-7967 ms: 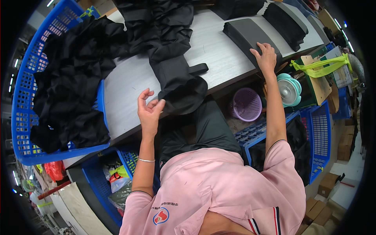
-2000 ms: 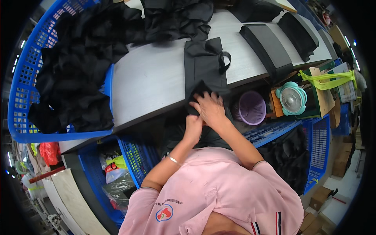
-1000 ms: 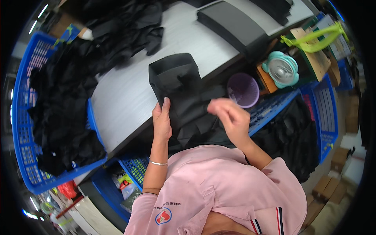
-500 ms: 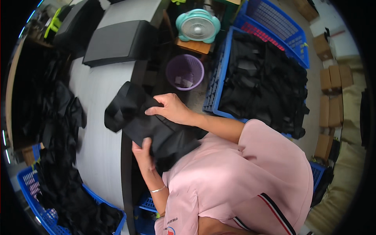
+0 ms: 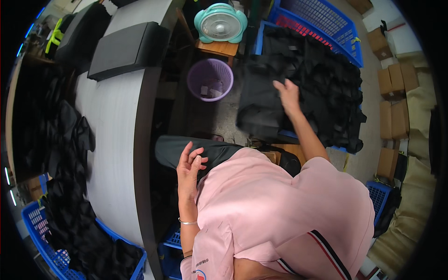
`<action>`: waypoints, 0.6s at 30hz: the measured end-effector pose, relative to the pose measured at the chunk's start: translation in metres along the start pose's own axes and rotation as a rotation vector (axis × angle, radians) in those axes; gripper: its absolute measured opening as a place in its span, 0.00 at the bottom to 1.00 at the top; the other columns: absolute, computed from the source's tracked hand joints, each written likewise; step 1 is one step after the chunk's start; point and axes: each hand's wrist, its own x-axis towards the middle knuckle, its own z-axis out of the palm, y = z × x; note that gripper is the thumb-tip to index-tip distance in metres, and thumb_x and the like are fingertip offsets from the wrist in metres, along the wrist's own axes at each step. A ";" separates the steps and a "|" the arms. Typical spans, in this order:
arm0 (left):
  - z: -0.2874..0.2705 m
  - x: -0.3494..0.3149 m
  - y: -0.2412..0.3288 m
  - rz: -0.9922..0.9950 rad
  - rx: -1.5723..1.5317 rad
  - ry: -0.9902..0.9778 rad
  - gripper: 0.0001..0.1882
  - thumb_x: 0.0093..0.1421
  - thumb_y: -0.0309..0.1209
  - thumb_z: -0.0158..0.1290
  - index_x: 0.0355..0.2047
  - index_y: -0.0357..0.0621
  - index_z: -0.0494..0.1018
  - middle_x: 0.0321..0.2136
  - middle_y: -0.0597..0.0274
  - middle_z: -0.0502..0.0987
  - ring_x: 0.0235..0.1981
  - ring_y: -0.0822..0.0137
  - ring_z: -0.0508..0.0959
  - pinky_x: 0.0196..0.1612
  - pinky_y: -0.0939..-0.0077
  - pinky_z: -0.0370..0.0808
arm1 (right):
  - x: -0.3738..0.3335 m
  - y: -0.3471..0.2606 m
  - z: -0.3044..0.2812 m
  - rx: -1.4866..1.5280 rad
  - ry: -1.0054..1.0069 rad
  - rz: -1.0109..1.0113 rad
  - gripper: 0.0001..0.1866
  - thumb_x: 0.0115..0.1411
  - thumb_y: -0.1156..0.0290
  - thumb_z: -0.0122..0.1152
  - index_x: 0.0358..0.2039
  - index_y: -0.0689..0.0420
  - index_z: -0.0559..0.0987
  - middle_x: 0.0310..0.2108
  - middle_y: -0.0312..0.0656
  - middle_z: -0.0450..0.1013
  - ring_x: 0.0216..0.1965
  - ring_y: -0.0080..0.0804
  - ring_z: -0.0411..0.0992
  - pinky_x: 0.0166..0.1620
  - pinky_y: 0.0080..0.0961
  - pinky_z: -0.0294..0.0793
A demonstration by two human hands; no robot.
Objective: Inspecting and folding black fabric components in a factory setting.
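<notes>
Black bag [image 5: 258, 95], blurred, lies at the left edge of the cloth heap [image 5: 333, 98], by the right hand [image 5: 289, 97]; whether gripped, I cannot tell. Well apart, the left hand [image 5: 189, 171] is empty, loosely curled.

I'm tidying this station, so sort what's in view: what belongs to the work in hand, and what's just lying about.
Likely in the work:
black fabric piece by the right hand
black fabric pile
blue crate holding the pile

Seemingly just about:
turquoise fan
purple basket
cardboard boxes

Soft, moderate light; curved edges, dark corners; black cloth [image 5: 260, 105] perhaps motion-blurred.
</notes>
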 end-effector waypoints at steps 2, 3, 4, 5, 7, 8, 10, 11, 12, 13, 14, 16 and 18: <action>-0.006 -0.001 -0.005 -0.041 -0.001 0.020 0.30 0.66 0.32 0.56 0.65 0.38 0.62 0.51 0.58 0.78 0.42 0.71 0.79 0.43 0.78 0.75 | 0.006 0.023 -0.020 -0.619 0.172 -0.001 0.26 0.59 0.61 0.66 0.55 0.57 0.72 0.54 0.53 0.73 0.53 0.56 0.73 0.53 0.48 0.70; -0.009 -0.001 -0.008 -0.064 -0.007 0.029 0.28 0.66 0.32 0.57 0.64 0.38 0.64 0.49 0.60 0.79 0.43 0.71 0.79 0.43 0.78 0.75 | 0.003 0.033 -0.020 -0.728 0.276 -0.124 0.34 0.59 0.60 0.66 0.62 0.53 0.64 0.62 0.54 0.63 0.60 0.55 0.66 0.57 0.50 0.67; -0.013 -0.002 -0.012 -0.067 0.000 0.027 0.27 0.66 0.32 0.56 0.63 0.38 0.65 0.50 0.60 0.78 0.43 0.71 0.79 0.43 0.78 0.75 | -0.003 0.041 -0.016 -0.837 0.335 -0.175 0.42 0.59 0.59 0.66 0.70 0.48 0.56 0.70 0.54 0.54 0.66 0.54 0.60 0.61 0.52 0.63; -0.015 -0.002 -0.016 -0.077 -0.010 0.019 0.27 0.66 0.32 0.56 0.63 0.39 0.66 0.50 0.60 0.78 0.43 0.71 0.79 0.43 0.79 0.75 | -0.013 0.050 -0.008 -0.806 0.271 -0.267 0.44 0.59 0.59 0.66 0.71 0.45 0.54 0.72 0.53 0.48 0.68 0.55 0.55 0.62 0.56 0.61; -0.020 -0.002 -0.022 -0.050 0.002 0.024 0.25 0.67 0.35 0.56 0.61 0.39 0.68 0.51 0.58 0.78 0.44 0.70 0.79 0.44 0.77 0.75 | -0.037 0.068 0.011 -0.851 0.040 -0.261 0.46 0.59 0.58 0.66 0.73 0.42 0.52 0.74 0.52 0.42 0.71 0.56 0.48 0.61 0.65 0.57; -0.022 -0.003 -0.024 -0.049 -0.019 0.024 0.25 0.66 0.35 0.57 0.61 0.39 0.68 0.51 0.58 0.78 0.44 0.70 0.79 0.44 0.77 0.75 | -0.048 0.077 0.024 -0.905 -0.050 -0.327 0.45 0.59 0.57 0.67 0.72 0.41 0.53 0.74 0.51 0.41 0.72 0.55 0.47 0.60 0.70 0.56; -0.024 -0.004 -0.025 -0.045 -0.026 0.042 0.25 0.66 0.35 0.57 0.61 0.39 0.69 0.51 0.59 0.78 0.44 0.71 0.79 0.43 0.78 0.75 | -0.058 0.100 0.038 -0.990 -0.179 -0.244 0.46 0.59 0.54 0.66 0.73 0.34 0.51 0.74 0.49 0.40 0.72 0.56 0.44 0.59 0.76 0.53; -0.025 -0.006 -0.023 -0.041 -0.027 0.064 0.25 0.65 0.36 0.57 0.60 0.41 0.70 0.51 0.60 0.78 0.44 0.72 0.79 0.43 0.78 0.75 | -0.062 0.113 0.047 -1.050 -0.222 -0.101 0.47 0.60 0.52 0.65 0.73 0.32 0.49 0.75 0.48 0.40 0.72 0.56 0.43 0.59 0.77 0.52; -0.025 -0.006 -0.020 -0.025 -0.040 0.080 0.24 0.66 0.35 0.57 0.60 0.42 0.70 0.51 0.61 0.78 0.43 0.73 0.80 0.43 0.79 0.75 | -0.062 0.127 0.054 -1.084 -0.256 0.008 0.47 0.60 0.50 0.64 0.73 0.29 0.47 0.75 0.47 0.40 0.73 0.56 0.42 0.58 0.79 0.51; -0.027 -0.006 -0.015 0.013 -0.032 0.094 0.23 0.66 0.34 0.57 0.59 0.41 0.71 0.50 0.61 0.79 0.43 0.73 0.80 0.43 0.79 0.76 | -0.057 0.140 0.059 -1.121 -0.271 0.025 0.48 0.61 0.49 0.63 0.74 0.28 0.44 0.75 0.46 0.39 0.73 0.57 0.41 0.58 0.80 0.51; -0.030 -0.006 -0.009 0.041 -0.013 0.130 0.22 0.66 0.32 0.57 0.59 0.41 0.71 0.49 0.61 0.79 0.42 0.73 0.80 0.43 0.80 0.76 | -0.051 0.152 0.063 -1.160 -0.327 0.112 0.48 0.61 0.48 0.62 0.74 0.27 0.42 0.75 0.46 0.39 0.73 0.57 0.41 0.58 0.81 0.50; -0.043 -0.004 0.004 0.196 -0.006 0.285 0.17 0.65 0.29 0.58 0.54 0.40 0.76 0.42 0.66 0.80 0.38 0.78 0.78 0.39 0.82 0.75 | -0.035 0.167 0.067 -1.184 -0.386 0.140 0.48 0.62 0.47 0.61 0.74 0.28 0.41 0.75 0.47 0.39 0.73 0.58 0.41 0.58 0.81 0.49; -0.070 0.001 0.022 0.415 0.059 0.512 0.10 0.65 0.27 0.57 0.45 0.39 0.80 0.35 0.67 0.81 0.34 0.78 0.78 0.37 0.83 0.76 | -0.020 0.170 0.063 -1.153 -0.497 0.225 0.48 0.64 0.49 0.59 0.74 0.28 0.39 0.75 0.47 0.39 0.73 0.58 0.40 0.58 0.83 0.49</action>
